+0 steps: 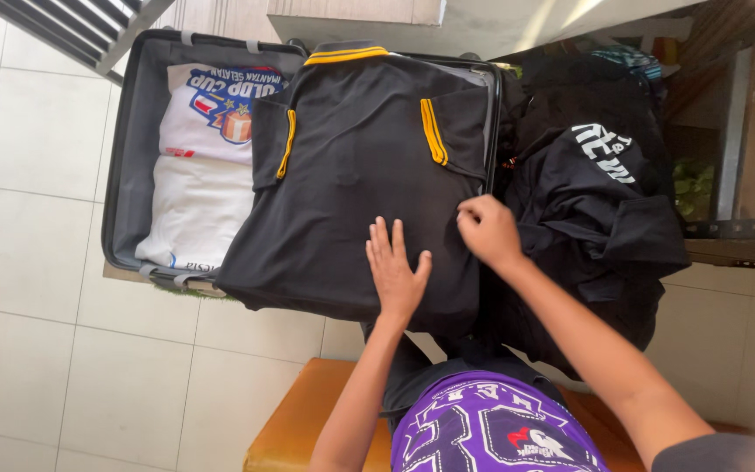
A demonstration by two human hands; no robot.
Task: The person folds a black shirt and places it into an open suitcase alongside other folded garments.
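A black polo shirt [351, 166] with yellow trim on its collar and sleeves lies spread over an open dark suitcase [126, 157]. My left hand [395, 267] rests flat on the shirt's lower part, fingers apart. At the shirt's right edge my right hand [488, 229] pinches the fabric with curled fingers. Under the polo, in the suitcase's left part, lies a folded white T-shirt [198, 175] with a colourful print.
A heap of black clothes [600, 210] with white lettering lies right of the suitcase. I sit on an orange padded bench [299, 419], wearing a purple printed shirt [482, 428]. Pale floor tiles [37, 332] surround the case. A dark shelf unit [727, 175] stands at right.
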